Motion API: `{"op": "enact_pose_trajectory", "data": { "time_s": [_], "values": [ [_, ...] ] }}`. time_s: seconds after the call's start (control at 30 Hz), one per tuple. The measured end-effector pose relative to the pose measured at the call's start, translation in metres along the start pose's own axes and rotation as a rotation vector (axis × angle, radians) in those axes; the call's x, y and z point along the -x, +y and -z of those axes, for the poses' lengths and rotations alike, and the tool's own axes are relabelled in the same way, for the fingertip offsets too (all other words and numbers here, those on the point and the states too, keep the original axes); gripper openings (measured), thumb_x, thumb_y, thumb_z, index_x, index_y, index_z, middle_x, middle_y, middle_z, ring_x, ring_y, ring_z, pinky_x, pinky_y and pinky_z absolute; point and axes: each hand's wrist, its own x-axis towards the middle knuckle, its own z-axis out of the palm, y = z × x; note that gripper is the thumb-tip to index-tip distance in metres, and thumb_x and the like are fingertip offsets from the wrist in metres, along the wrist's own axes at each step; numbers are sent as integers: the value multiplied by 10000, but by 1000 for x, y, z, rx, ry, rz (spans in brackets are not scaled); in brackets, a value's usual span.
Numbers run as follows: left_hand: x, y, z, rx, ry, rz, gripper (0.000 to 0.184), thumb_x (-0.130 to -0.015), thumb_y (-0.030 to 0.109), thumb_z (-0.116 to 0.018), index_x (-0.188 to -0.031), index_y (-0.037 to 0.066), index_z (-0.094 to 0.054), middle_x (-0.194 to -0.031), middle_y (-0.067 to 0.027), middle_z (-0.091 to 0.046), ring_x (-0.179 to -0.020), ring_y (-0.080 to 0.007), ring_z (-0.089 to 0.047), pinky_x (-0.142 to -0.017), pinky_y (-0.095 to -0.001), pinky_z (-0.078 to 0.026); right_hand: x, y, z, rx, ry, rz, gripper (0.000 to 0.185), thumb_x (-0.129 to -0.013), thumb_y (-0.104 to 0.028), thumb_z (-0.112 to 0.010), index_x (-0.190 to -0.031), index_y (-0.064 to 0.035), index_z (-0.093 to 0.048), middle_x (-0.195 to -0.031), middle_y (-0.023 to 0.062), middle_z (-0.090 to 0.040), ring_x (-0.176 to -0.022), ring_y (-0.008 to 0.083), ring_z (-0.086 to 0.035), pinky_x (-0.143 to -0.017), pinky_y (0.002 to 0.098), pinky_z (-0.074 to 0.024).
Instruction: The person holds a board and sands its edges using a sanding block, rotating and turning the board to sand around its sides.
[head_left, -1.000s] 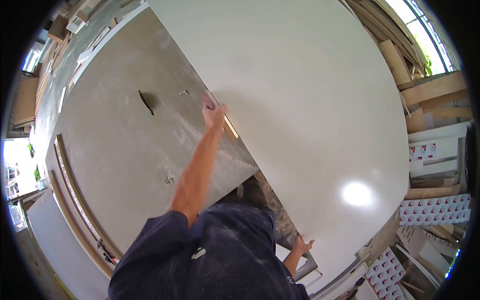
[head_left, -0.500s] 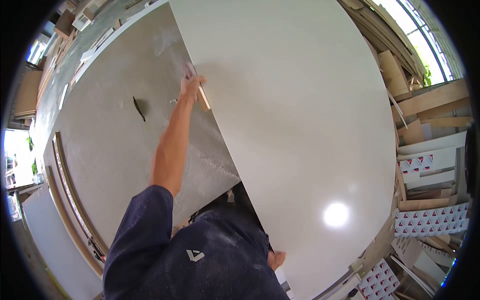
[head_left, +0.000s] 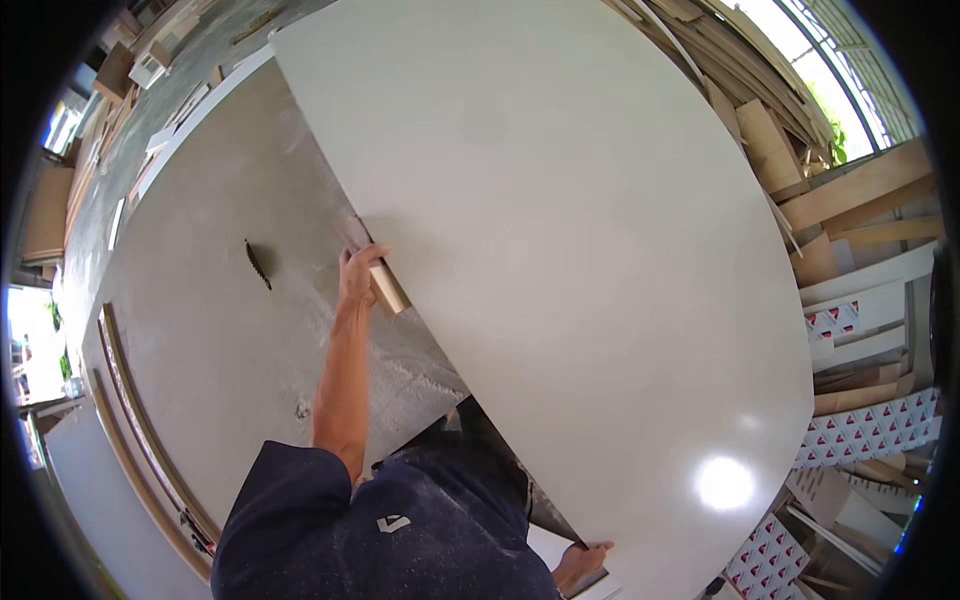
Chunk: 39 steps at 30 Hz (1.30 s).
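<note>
A large pale glossy panel (head_left: 560,240) lies over a grey, dusty work surface (head_left: 200,260). My left hand (head_left: 360,272) is wrapped round a wooden block (head_left: 388,287) with a greyish-pink far end, held against the panel's left edge. Its thumb or a finger reaches onto the panel's top. Near the panel's close end, my right hand (head_left: 582,565) grips the same edge, fingers partly hidden. A dark curved strip (head_left: 257,264) rests on the grey surface, left of my left hand.
Two long wooden strips (head_left: 150,430) run along the left side. Stacked boards and offcuts (head_left: 860,190) line the right. Boards with a red-and-white pattern (head_left: 865,428) lean at the lower right. Wood pieces (head_left: 115,70) lie on the floor at the upper left.
My left hand has slid the block back along the panel edge, nearer my body, after reaching further forward half a second ago. My right hand stays at the edge. The view has shifted.
</note>
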Motion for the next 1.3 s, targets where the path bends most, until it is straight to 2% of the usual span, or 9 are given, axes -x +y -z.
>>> {"op": "enact_pose_trajectory", "data": {
  "time_s": [0.07, 0.13, 0.27, 0.37, 0.43, 0.57, 0.83, 0.97, 1.3],
  "values": [
    [-10, -1, 15, 42, -59, -11, 524, -756, -39, -662, -1247, -39, -481, -1060, -165, -620, -900, -289, -679, -775, -424, -613, -10, 7, -4, -74, 18, 47, 231, -1037, -128, -463, -1224, -5, -517, -1181, 119, -591, -1038, 223, -619, -954, 376, -535],
    [-13, 11, 15, 23, -90, -33, 469, -762, -33, -658, -1207, -37, -510, -1039, -150, -626, -883, -278, -678, -760, -415, -610, 6, -39, -17, -946, -52, -194, 192, -1044, -136, -438, -1176, -39, -537, -1161, 100, -593, -1045, 223, -613, -949, 385, -535],
    [-51, 28, 45, -44, -91, -68, 365, -773, -13, -649, -1128, -27, -565, -983, -110, -633, -840, -252, -670, -732, -399, -593, 15, -63, -54, -981, -112, -227, 177, -1045, -138, -441, -1154, -42, -543, -1138, 84, -599, -1038, 221, -613, -946, 395, -537],
    [-107, 41, 76, -75, -56, -60, 424, -765, 0, -659, -1173, -12, -542, -993, -109, -623, -844, -253, -665, -744, -392, -587, 31, -80, -84, 12, -158, 250, 165, -1044, -137, -474, -1158, -40, -543, -1151, 87, -600, -1048, 232, -612, -936, 398, -542],
    [-132, 54, 70, -142, 7, -61, 521, -762, 13, -665, -1250, 15, -483, -1041, -114, -604, -891, -253, -655, -788, -390, -577, 66, -173, -99, -1041, -127, -397, 203, -1043, -149, -510, -1178, 0, -537, -1179, 109, -610, -1050, 242, -632, -927, 378, -556],
    [-141, 50, 37, -397, 191, -173, 643, -782, -1, -639, -1357, 59, -358, -1170, -122, -547, -1057, -253, -607, -930, -401, -539, 73, -178, -112, -1033, -362, -337, 261, -1043, -162, -521, -1210, 39, -525, -1231, 140, -603, -1098, 253, -632, -942, 372, -562],
    [158, -133, -43, -321, 93, -286, 919, -985, 156, -610, -1562, -55, 72, -1638, -234, -134, -1525, -300, -141, -1229, -390, -143, 64, -207, -121, -1015, -315, -601, 395, -1081, -250, -441, -1330, 57, -434, -1344, 184, -528, -1203, 288, -577, -1004, 416, -537],
    [239, -125, -77, -242, 47, -42, 895, -942, 28, -596, -1581, 3, 29, -1618, -260, -167, -1504, -335, -192, -1205, -436, -225, 53, -204, -121, -1001, -356, -715, 390, -1085, -239, -415, -1372, 23, -407, -1396, 168, -498, -1262, 308, -533, -1077, 460, -481],
    [45, -25, -41, -434, 79, -178, 870, -909, 72, -657, -1567, 15, -90, -1432, -226, -498, -1247, -297, -566, -1036, -394, -473, 88, -220, -171, -1020, -734, -828, 304, -1078, -122, -347, -1336, 21, -422, -1335, 176, -525, -1275, 305, -502, -1154, 474, -395]
  ]
}}
